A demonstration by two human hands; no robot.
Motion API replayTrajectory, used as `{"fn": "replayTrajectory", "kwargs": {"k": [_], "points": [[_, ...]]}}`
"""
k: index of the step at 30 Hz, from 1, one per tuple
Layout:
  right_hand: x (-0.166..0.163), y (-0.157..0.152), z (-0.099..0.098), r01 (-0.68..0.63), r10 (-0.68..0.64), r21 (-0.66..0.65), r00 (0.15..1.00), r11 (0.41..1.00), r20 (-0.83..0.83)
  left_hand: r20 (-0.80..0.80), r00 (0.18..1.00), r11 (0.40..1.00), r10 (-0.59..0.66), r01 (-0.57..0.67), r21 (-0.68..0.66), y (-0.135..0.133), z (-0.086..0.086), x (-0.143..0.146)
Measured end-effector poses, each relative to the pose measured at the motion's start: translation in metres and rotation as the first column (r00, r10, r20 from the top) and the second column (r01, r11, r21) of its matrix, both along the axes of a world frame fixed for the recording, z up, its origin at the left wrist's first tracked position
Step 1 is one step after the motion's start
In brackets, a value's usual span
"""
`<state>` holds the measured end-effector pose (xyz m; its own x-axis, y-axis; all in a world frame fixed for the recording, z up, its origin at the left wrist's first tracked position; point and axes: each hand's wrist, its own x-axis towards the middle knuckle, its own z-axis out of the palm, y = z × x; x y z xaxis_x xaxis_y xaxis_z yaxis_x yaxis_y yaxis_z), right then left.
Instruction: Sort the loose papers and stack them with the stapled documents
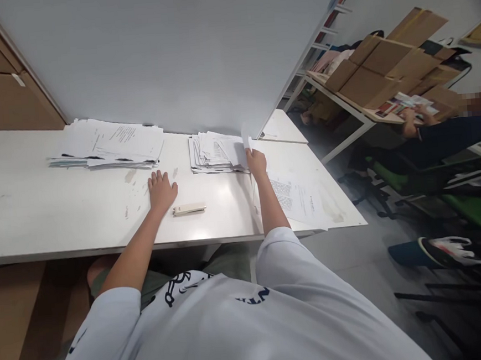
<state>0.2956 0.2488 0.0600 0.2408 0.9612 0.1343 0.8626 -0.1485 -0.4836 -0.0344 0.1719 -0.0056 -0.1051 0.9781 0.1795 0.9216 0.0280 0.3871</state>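
Note:
My left hand point(162, 191) lies flat on the white table, fingers apart and holding nothing. Just right of it is a cream-coloured stapler point(189, 209). My right hand point(256, 162) is closed on some paper point(238, 149) at the right end of a middle stack of papers point(211, 149); how many sheets it grips I cannot tell. Behind my left hand is a wider stack of printed papers point(112, 143), its layers slightly uneven. Loose printed sheets point(294, 198) lie under and right of my right forearm, one corner reaching past the table's front edge.
A tall grey-white panel point(164, 53) rises behind the papers. Cardboard boxes point(5, 98) stand at the left, and more boxes point(390, 68) sit on another table at the right. A seated person point(432, 137) handles papers there. A bin point(413, 254) stands on the floor.

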Motion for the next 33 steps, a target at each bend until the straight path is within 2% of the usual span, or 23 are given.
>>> {"fn": "replayTrajectory", "kwargs": {"k": [3,5,7,8,9,11,12,14,15,17,19,21,23,25,26,28,31,33], "points": [[-0.020,-0.041,0.000,-0.056,0.057,0.196,0.998,0.979,0.002,0.210,0.978,0.996,-0.009,-0.009,0.085,-0.004,0.006,-0.007],[-0.038,-0.081,-0.010,-0.126,0.131,0.399,0.991,0.908,0.014,0.391,0.918,0.977,-0.061,-0.026,0.213,-0.016,0.020,-0.009],[-0.057,-0.126,-0.025,-0.194,0.179,0.538,0.981,0.820,0.081,0.543,0.817,0.952,-0.195,0.024,0.306,-0.042,0.039,0.000],[-0.067,-0.149,-0.033,-0.225,0.190,0.590,0.974,0.776,0.121,0.617,0.735,0.947,-0.280,0.106,0.304,-0.058,0.050,0.009],[-0.077,-0.170,-0.041,-0.263,0.206,0.648,0.965,0.714,0.165,0.709,0.615,0.938,-0.346,0.223,0.265,-0.077,0.059,0.021],[-0.095,-0.206,-0.054,-0.355,0.256,0.705,0.934,0.614,0.248,0.872,0.336,0.891,-0.355,0.404,0.206,-0.115,0.073,0.049],[-0.102,-0.220,-0.058,-0.393,0.282,0.716,0.918,0.576,0.277,0.917,0.232,0.885,-0.324,0.416,0.208,-0.132,0.076,0.063],[-0.113,-0.242,-0.066,-0.466,0.341,0.698,0.882,0.543,0.324,0.962,0.120,0.901,-0.245,0.395,0.180,-0.154,0.077,0.087],[-0.115,-0.249,-0.069,-0.494,0.364,0.668,0.868,0.556,0.338,0.972,0.101,0.913,-0.214,0.374,0.162,-0.158,0.075,0.095],[-0.113,-0.259,-0.076,-0.540,0.408,0.569,0.842,0.621,0.354,0.975,0.127,0.927,-0.182,0.352,0.127,-0.158,0.069,0.102],[-0.103,-0.266,-0.082,-0.581,0.468,0.473,0.814,0.662,0.344,0.954,0.216,0.933,-0.210,0.335,0.129,-0.152,0.063,0.101],[-0.087,-0.268,-0.086,-0.586,0.509,0.478,0.809,0.654,0.294,0.906,0.314,0.931,-0.284,0.316,0.182,-0.146,0.058,0.095],[-0.068,-0.266,-0.087,-0.435,0.430,0.581,0.889,0.688,0.157,0.854,0.344,0.905,-0.390,0.312,0.288,-0.144,0.055,0.089],[-0.049,-0.256,-0.084,-0.149,0.268,0.657,0.960,0.739,-0.085,0.818,0.302,0.864,-0.489,0.297,0.407,-0.144,0.049,0.085],[-0.041,-0.249,-0.082,-0.027,0.218,0.660,0.953,0.750,-0.209,0.805,0.278,0.846,-0.524,0.274,0.457,-0.143,0.045,0.084],[-0.028,-0.234,-0.079,0.068,0.254,0.638,0.881,0.767,-0.399,0.799,0.258,0.839,-0.543,0.198,0.506,-0.141,0.033,0.082],[-0.020,-0.218,-0.079,-0.004,0.409,0.573,0.704,0.820,-0.580,0.847,0.304,0.900,-0.435,0.118,0.420,-0.135,0.008,0.079],[-0.021,-0.216,-0.081,-0.020,0.418,0.515,0.611,0.857,-0.672,0.871,0.347,0.937,-0.349,0.096,0.337,-0.131,-0.007,0.075]]}}
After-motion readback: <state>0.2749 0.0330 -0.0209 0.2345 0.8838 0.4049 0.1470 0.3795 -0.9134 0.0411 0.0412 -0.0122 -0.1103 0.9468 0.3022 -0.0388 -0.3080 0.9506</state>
